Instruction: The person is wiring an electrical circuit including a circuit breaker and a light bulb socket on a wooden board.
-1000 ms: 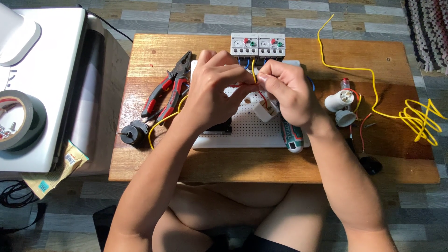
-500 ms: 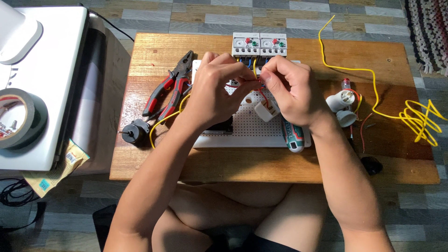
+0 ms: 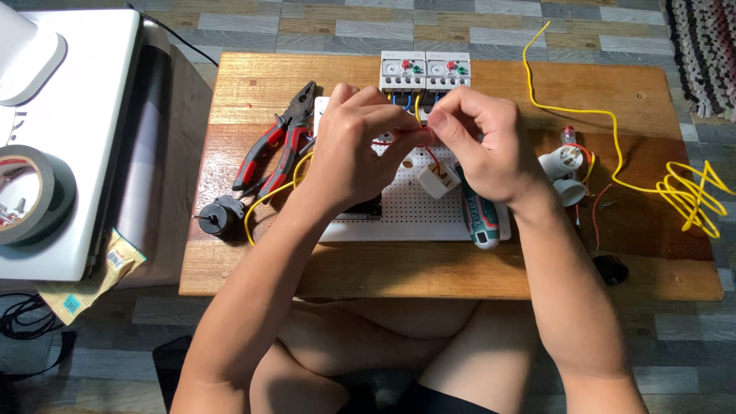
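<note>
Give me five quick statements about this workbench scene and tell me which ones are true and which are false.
1. Both hands meet over the white perforated board. True: the left hand and right hand pinch thin wires together above it.
2. The red-handled pliers lie to the right of the board. False: they lie to its left.
3. A loose yellow wire is bunched on the right side of the wooden table. True.
4. The roll of black tape sits on the wooden table. False: it rests on the white machine beside the table.
5. The right hand is holding the green-handled screwdriver. False: the screwdriver lies on the board under that hand.
</note>
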